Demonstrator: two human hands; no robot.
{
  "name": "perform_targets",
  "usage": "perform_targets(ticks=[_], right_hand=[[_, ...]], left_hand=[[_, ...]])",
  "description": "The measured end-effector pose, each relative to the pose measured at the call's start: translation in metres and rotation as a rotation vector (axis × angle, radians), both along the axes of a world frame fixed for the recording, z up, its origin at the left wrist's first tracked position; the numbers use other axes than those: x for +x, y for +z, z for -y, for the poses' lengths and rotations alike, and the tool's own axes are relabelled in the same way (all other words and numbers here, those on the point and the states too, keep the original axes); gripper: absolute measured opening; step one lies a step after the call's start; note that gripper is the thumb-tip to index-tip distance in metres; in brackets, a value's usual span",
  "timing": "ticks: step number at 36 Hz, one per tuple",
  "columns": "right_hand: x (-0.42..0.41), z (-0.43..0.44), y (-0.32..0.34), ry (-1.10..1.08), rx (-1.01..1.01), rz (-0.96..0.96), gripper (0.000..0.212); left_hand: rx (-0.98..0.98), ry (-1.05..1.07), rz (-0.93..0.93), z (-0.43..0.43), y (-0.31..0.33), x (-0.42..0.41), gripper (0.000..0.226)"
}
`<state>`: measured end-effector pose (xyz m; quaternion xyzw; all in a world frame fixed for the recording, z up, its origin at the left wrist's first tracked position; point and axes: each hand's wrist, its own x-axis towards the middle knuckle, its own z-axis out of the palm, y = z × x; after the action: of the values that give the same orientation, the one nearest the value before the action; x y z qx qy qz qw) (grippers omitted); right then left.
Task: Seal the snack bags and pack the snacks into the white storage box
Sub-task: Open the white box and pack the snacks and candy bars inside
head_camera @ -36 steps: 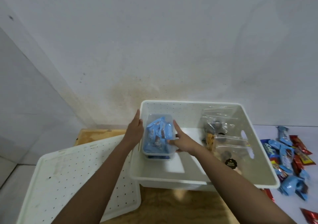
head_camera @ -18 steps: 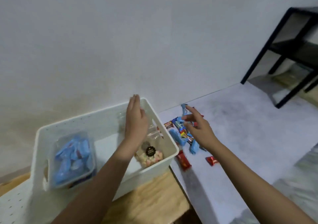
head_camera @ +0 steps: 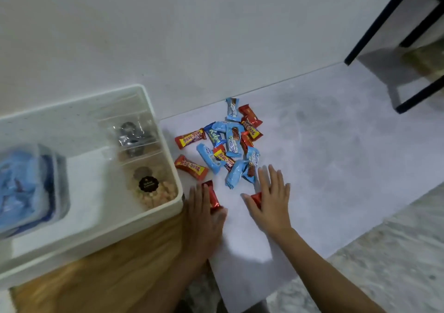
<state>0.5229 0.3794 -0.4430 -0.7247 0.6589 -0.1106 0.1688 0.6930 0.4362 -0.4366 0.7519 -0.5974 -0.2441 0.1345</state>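
Observation:
The white storage box (head_camera: pixel 160 122) stands at the left. Inside it are a clear tub of blue snacks (head_camera: pixel 26 185), blurred, and two clear zip bags (head_camera: pixel 134 134), one with a black sticker (head_camera: pixel 148 184). A pile of loose blue and red wrapped snacks (head_camera: pixel 230 144) lies on the white sheet just right of the box. My left hand (head_camera: pixel 200 219) lies flat beside the box corner, a red snack (head_camera: pixel 212 196) between its fingers and thumb. My right hand (head_camera: pixel 272 198) is spread flat over another red snack (head_camera: pixel 255 198) at the pile's near edge.
The box sits on a wooden board (head_camera: pixel 115 276). A white sheet (head_camera: pixel 324 156) covers the floor up to the wall. A black metal furniture frame (head_camera: pixel 382 26) stands at the back right. Marbled floor (head_camera: pixel 389 264) shows at the lower right.
The view has swung right, away from the box. My left hand left the box and came down by a red snack. My right hand dropped from above the pile onto another red snack.

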Motion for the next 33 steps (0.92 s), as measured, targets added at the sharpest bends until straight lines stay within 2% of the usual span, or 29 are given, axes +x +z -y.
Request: perform_targets(ticks=[2,7,9,12,19,23,33], right_hand=[[-0.001,0.016,-0.009,0.059,-0.024,-0.036,0.072],[0.000,0.076,-0.014,0.247,-0.133,0.034,0.062],[0.000,0.100,-0.015,0.338,-0.174,0.017,0.067],[0.005,0.133,-0.018,0.443,-0.249,-0.012,0.077],[0.016,0.207,-0.019,0.406,-0.296,-0.086,0.084],[0.024,0.243,-0.015,0.412,-0.221,-0.016,0.086],[0.035,0.264,-0.013,0.421,-0.215,-0.034,0.085]], left_hand=[[-0.012,0.008,0.036,0.003,-0.010,-0.003,0.077],[-0.026,0.061,0.180,0.040,-0.017,-0.001,0.077],[-0.062,0.078,0.239,0.062,-0.017,0.001,0.079],[-0.096,0.128,0.229,0.095,-0.019,0.004,0.081],[-0.128,0.209,0.250,0.160,-0.029,0.025,0.079],[-0.125,0.231,0.256,0.192,-0.027,0.030,0.083],[-0.115,0.296,0.236,0.207,-0.028,0.035,0.077]])
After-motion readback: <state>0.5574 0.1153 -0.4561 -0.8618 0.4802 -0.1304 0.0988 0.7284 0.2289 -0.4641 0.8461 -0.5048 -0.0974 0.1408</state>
